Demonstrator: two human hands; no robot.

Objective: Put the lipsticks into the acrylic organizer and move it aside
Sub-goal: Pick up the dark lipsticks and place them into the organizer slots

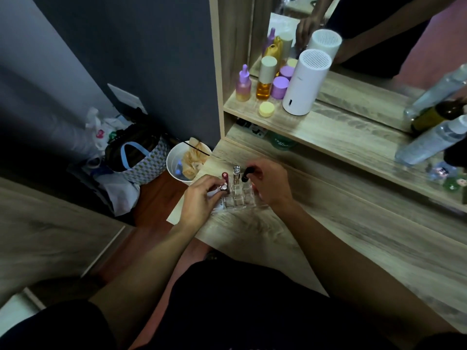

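A clear acrylic organizer [236, 202] with a grid of slots sits near the left end of the wooden vanity top [328, 223]. A dark red lipstick [225, 176] and a clear one with a silver cap [236, 173] stand upright in its far slots. My left hand [199, 200] pinches a silver-pink lipstick [223, 187] over the organizer's left side. My right hand [269, 181] holds a black lipstick [246, 174] tilted above the far right slots.
A shelf above holds purple and amber bottles [262, 82], a yellow jar [266, 109] and a white cylinder device [305, 82] before a mirror. Clear bottles [429, 142] lie at right. Left of the vanity, on the floor, stand a white bin [177, 162] and a patterned bag [144, 160].
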